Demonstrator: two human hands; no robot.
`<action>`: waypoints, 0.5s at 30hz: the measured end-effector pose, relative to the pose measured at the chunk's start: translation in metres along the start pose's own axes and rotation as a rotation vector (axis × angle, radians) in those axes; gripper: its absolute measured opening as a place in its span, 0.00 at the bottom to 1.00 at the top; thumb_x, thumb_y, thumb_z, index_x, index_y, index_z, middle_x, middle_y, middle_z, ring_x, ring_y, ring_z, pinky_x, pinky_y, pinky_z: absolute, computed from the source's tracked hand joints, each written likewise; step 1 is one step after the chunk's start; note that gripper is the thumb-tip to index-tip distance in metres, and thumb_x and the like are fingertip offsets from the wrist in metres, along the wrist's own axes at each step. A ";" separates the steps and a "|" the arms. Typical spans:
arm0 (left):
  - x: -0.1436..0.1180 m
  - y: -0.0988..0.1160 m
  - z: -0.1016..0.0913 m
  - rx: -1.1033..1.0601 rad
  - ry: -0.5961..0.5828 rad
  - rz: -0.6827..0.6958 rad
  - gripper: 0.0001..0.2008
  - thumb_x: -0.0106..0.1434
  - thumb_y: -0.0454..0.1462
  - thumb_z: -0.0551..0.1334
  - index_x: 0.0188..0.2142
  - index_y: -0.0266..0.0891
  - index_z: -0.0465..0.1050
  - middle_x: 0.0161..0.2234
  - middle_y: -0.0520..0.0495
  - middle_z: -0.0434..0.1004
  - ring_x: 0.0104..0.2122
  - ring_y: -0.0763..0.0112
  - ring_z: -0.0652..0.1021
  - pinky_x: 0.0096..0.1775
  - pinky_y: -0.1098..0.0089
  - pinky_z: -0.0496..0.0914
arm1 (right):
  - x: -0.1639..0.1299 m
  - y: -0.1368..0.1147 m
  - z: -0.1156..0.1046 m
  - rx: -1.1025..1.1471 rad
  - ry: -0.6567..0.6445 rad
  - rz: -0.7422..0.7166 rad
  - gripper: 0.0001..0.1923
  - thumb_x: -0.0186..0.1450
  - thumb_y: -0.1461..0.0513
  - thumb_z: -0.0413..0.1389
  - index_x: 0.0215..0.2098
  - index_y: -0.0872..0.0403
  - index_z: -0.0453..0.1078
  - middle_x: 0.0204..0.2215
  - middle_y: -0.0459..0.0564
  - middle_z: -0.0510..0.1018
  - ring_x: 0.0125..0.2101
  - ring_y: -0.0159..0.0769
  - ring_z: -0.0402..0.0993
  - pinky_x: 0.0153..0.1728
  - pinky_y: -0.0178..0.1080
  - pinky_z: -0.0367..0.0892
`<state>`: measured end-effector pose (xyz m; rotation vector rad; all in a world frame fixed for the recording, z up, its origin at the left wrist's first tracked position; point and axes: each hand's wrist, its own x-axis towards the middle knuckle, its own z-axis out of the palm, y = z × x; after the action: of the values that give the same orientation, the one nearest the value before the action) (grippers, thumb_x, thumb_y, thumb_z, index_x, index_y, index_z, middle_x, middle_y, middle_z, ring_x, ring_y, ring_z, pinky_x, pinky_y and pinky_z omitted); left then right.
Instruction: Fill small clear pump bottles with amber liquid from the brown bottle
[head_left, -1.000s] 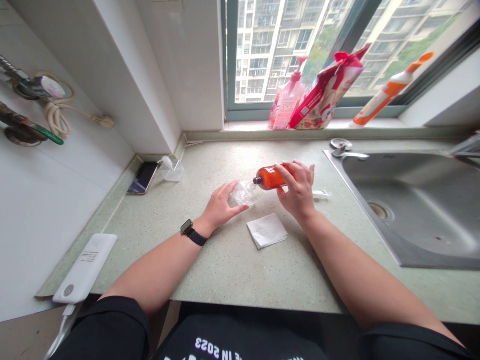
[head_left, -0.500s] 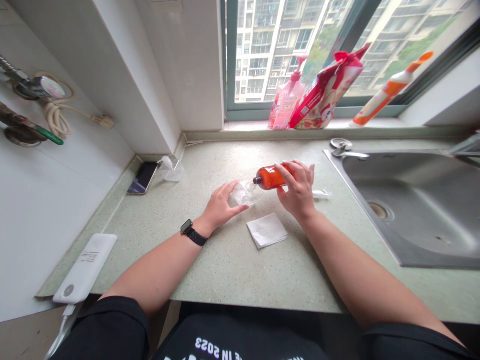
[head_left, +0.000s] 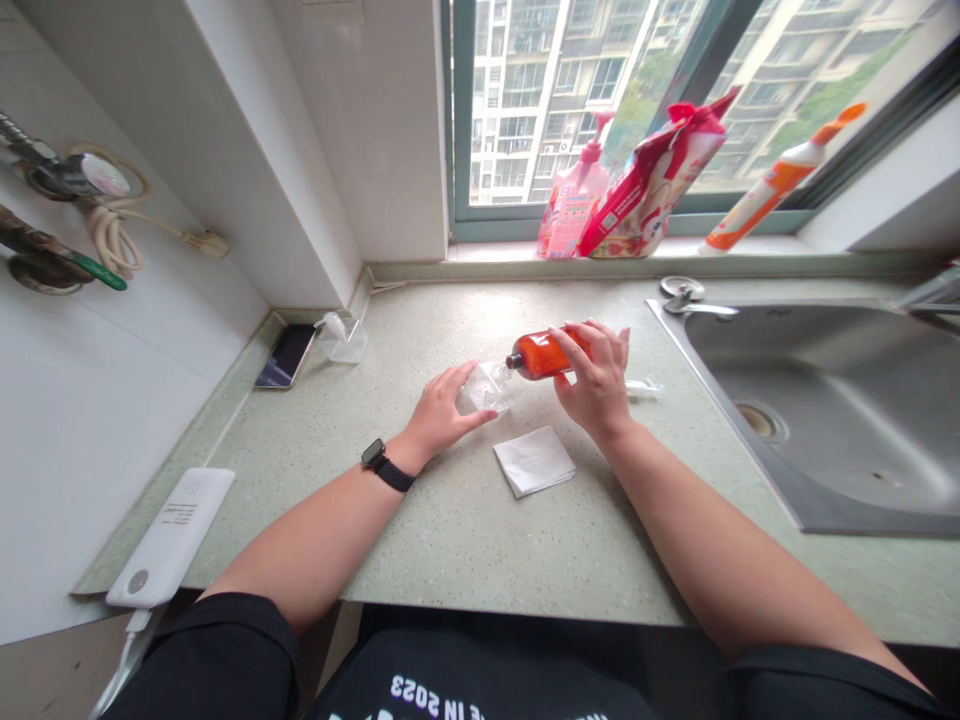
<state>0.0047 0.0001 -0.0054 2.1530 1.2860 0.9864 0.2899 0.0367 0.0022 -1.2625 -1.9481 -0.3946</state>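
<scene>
My right hand [head_left: 596,375] is wrapped round an orange-brown bottle [head_left: 544,355]. The bottle lies nearly level in the air, its uncapped neck pointing left. Just beside that neck is the mouth of a clear plastic bottle [head_left: 491,388], which my left hand [head_left: 446,410] grips from the left between thumb and fingers. Whether liquid passes between the two mouths is too small to tell. Nearer to me, a folded white tissue [head_left: 534,461] lies on the counter. Partly behind my right hand rests a clear and white pump top [head_left: 645,389].
A phone [head_left: 287,356] and a small clear container with a white nozzle [head_left: 345,342] are at the back left. The power bank [head_left: 172,535] sits by the left edge. A steel sink [head_left: 840,420] is on the right. Pink pump bottle [head_left: 574,205] and red bag [head_left: 649,190] stand on the sill.
</scene>
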 end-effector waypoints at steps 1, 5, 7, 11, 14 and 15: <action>0.000 0.000 0.000 0.000 -0.001 -0.001 0.43 0.66 0.60 0.71 0.72 0.46 0.63 0.62 0.37 0.77 0.60 0.47 0.79 0.62 0.42 0.72 | 0.000 0.000 0.000 -0.003 -0.004 0.003 0.48 0.62 0.72 0.58 0.75 0.33 0.57 0.63 0.51 0.72 0.68 0.59 0.65 0.73 0.77 0.46; 0.000 0.000 0.000 0.000 -0.001 -0.003 0.42 0.66 0.60 0.71 0.72 0.46 0.63 0.62 0.37 0.77 0.60 0.46 0.78 0.62 0.41 0.72 | -0.001 -0.001 0.000 -0.011 -0.002 -0.005 0.47 0.62 0.72 0.59 0.75 0.33 0.57 0.62 0.52 0.72 0.68 0.59 0.65 0.72 0.77 0.46; 0.000 0.001 0.000 -0.001 0.001 0.000 0.42 0.66 0.60 0.71 0.72 0.47 0.63 0.62 0.37 0.77 0.60 0.47 0.79 0.62 0.41 0.72 | -0.001 -0.001 0.000 -0.012 0.006 -0.014 0.47 0.62 0.72 0.59 0.75 0.34 0.57 0.62 0.52 0.72 0.68 0.58 0.65 0.73 0.76 0.46; 0.000 0.001 0.000 0.000 0.003 0.003 0.43 0.66 0.59 0.71 0.72 0.47 0.63 0.62 0.37 0.77 0.60 0.47 0.79 0.62 0.42 0.73 | -0.001 -0.001 0.000 -0.015 0.005 -0.013 0.48 0.62 0.72 0.59 0.75 0.33 0.56 0.62 0.52 0.72 0.68 0.58 0.64 0.73 0.76 0.46; 0.000 0.001 0.000 0.002 0.001 0.001 0.43 0.66 0.59 0.71 0.72 0.46 0.63 0.62 0.37 0.77 0.60 0.47 0.79 0.62 0.42 0.73 | -0.001 -0.001 0.000 -0.010 0.007 -0.014 0.48 0.62 0.72 0.58 0.75 0.33 0.56 0.63 0.52 0.72 0.68 0.58 0.64 0.73 0.76 0.46; 0.000 0.001 0.000 0.003 0.000 0.000 0.43 0.66 0.59 0.71 0.72 0.46 0.63 0.62 0.37 0.77 0.60 0.46 0.79 0.62 0.42 0.73 | -0.001 -0.001 0.000 -0.007 0.010 -0.017 0.48 0.62 0.72 0.58 0.75 0.33 0.56 0.63 0.52 0.72 0.68 0.58 0.64 0.73 0.77 0.46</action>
<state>0.0048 -0.0002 -0.0049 2.1553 1.2877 0.9851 0.2890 0.0357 0.0013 -1.2467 -1.9518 -0.4166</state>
